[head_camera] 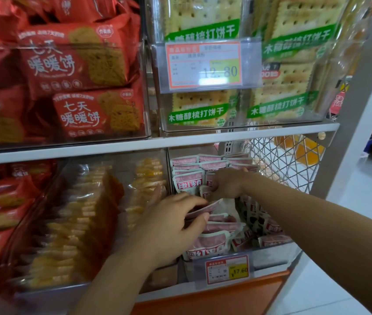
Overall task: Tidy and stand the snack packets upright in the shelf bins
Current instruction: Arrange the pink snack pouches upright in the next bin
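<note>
Small pink-and-white snack packets [187, 181] fill a clear bin [273, 252] on the lower shelf, right of centre. Those at the back stand upright in rows; several at the front [214, 243] lie tilted or flat. My left hand [169, 228] reaches into the bin's left side, its fingers and thumb curled round a few pink packets near the middle. My right hand [226, 184] is deeper in the bin, fingers bent over the tops of the standing packets, pinching one packet's edge.
A clear bin of yellow and orange packets [82, 223] sits left of my left arm. Red biscuit packs [76, 64] and green-labelled cracker packs [203, 110] fill the upper shelf. Price tags [227, 269] hang on the bin fronts. A wire basket [289, 164] and the aisle floor lie right.
</note>
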